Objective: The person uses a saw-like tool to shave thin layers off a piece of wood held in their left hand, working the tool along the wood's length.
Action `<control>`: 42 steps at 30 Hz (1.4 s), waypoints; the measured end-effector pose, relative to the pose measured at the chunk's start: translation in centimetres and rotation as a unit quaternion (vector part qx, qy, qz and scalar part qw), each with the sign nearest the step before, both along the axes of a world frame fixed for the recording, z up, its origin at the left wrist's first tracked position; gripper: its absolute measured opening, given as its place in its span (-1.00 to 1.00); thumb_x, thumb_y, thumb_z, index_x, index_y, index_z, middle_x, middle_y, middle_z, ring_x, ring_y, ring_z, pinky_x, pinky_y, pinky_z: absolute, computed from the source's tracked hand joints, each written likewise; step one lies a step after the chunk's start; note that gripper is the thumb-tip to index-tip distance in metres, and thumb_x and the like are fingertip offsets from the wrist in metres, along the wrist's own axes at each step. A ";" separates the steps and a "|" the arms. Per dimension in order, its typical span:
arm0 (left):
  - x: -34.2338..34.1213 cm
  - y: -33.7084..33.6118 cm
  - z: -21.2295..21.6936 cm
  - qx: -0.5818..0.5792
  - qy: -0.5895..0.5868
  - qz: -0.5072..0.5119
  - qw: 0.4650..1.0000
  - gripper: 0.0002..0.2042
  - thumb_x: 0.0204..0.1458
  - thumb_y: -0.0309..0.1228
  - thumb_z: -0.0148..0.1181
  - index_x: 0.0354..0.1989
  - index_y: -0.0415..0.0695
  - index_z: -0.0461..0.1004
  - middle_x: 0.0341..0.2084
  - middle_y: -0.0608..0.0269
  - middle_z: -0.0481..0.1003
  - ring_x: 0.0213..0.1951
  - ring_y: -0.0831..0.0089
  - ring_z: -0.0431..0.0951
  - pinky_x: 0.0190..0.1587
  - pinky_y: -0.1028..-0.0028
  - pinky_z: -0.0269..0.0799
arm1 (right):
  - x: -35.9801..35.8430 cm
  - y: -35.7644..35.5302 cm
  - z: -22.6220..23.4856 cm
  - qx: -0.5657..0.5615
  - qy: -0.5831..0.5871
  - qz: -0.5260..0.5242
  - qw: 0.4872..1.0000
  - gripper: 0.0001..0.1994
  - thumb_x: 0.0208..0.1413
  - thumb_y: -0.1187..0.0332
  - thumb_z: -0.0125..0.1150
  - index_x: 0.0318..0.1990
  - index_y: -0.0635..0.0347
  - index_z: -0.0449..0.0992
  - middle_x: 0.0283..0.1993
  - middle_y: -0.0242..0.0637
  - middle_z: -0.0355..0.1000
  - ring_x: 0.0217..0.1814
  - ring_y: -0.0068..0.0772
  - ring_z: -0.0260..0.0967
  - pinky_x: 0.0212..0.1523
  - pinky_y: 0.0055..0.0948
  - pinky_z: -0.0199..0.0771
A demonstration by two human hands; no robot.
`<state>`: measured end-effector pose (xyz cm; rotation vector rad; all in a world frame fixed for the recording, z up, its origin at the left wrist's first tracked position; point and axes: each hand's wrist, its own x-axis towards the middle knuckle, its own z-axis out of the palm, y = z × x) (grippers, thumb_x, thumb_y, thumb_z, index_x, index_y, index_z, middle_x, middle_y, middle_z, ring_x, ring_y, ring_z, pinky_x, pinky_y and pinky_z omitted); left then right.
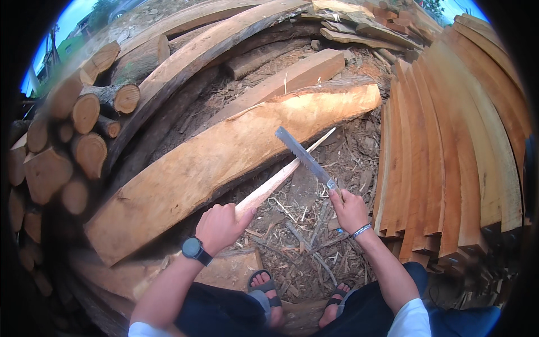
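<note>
right hand (349,212) is gripping the saw (315,166), blade slanting forward-left and crossing the pointed stick (270,190) nearer its tip; left hand (220,226) is clutching stick's near end, long axis running forward-right; blade contact unclear.

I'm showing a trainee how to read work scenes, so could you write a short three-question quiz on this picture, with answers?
1. Multiple choice: what does the right hand hold?
a) a hammer
b) a saw
c) a chisel

2. True or false: the left hand is wrapped around the thick end of a pointed stick.

3. Fill in the blank: in the picture, the stacked planks are on the ____ side, and the piled round logs are on the opposite side.

Key: 1. b; 2. true; 3. right
</note>
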<state>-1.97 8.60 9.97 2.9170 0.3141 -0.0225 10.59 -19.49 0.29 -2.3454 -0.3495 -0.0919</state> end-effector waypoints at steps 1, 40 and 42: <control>-0.1 -0.1 0.3 -0.004 0.012 0.003 1.000 -0.34 0.12 0.14 0.01 -0.58 -0.36 0.51 -0.60 -0.30 0.49 -0.43 -0.16 0.57 -0.33 0.07 0.49 | -0.7 -0.2 -0.1 -0.031 -0.003 0.010 0.999 -0.41 0.22 -0.21 -0.04 -0.51 0.20 0.41 -0.66 0.07 0.38 -0.51 0.20 0.46 -0.45 0.07 0.44; -0.1 -0.3 0.2 0.017 0.006 -0.002 1.000 -0.36 0.13 0.12 0.00 -0.56 -0.36 0.49 -0.60 -0.29 0.48 -0.41 -0.16 0.56 -0.30 0.06 0.49 | -1.5 0.2 1.1 -0.066 -0.018 0.059 0.996 -0.42 0.23 -0.19 -0.04 -0.45 0.23 0.48 -0.58 0.10 0.44 -0.44 0.21 0.48 -0.37 0.06 0.46; -0.2 -0.4 0.0 0.030 0.012 -0.009 0.999 -0.36 0.12 0.12 0.01 -0.56 -0.36 0.49 -0.60 -0.29 0.48 -0.41 -0.15 0.56 -0.30 0.06 0.49 | 0.8 -1.0 1.0 -0.043 -0.007 0.011 0.999 -0.41 0.22 -0.20 -0.04 -0.45 0.23 0.49 -0.57 0.10 0.44 -0.44 0.21 0.47 -0.36 0.06 0.46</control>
